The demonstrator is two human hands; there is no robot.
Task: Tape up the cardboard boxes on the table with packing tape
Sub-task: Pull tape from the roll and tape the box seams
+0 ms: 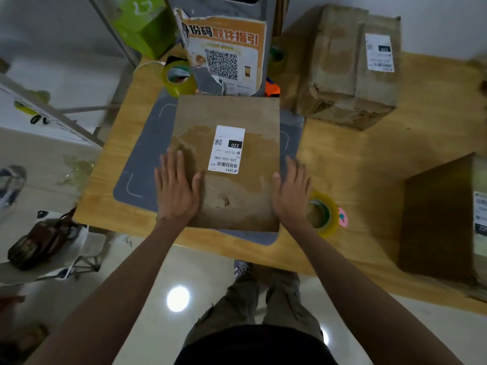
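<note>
Cardboard box [232,164] with a white shipping label [227,149] on its top sits in the middle of the scene, on a grey mat [143,164] that lies on the wooden table [350,159]. I see my left hand [177,189] lying flat on the box's near-left part, fingers straight and spread, thumb pointing toward the label; it grasps nothing. My right hand [291,191] is pressed against the box's right edge, fingers straight, thumb on the top face, also released rather than clenched.

Just right of my right hand a yellowish roll of packing tape [322,214] lies flat on the table, and a small pink sticker [342,218] lies just beside it. A second tape roll [179,77] stands at the far-left corner of the mat, near a torn orange sign with a QR code [225,54] that leans upright just beyond the box. Something small and orange [271,89] shows next to the sign; I cannot tell what it is.

At far right stands a larger taped box [350,72] with its own label. At near right a third box [442,219] is cut off by the frame edge. A brown bag [39,243] rests on a white chair [79,259] at the near left, off the table.
</note>
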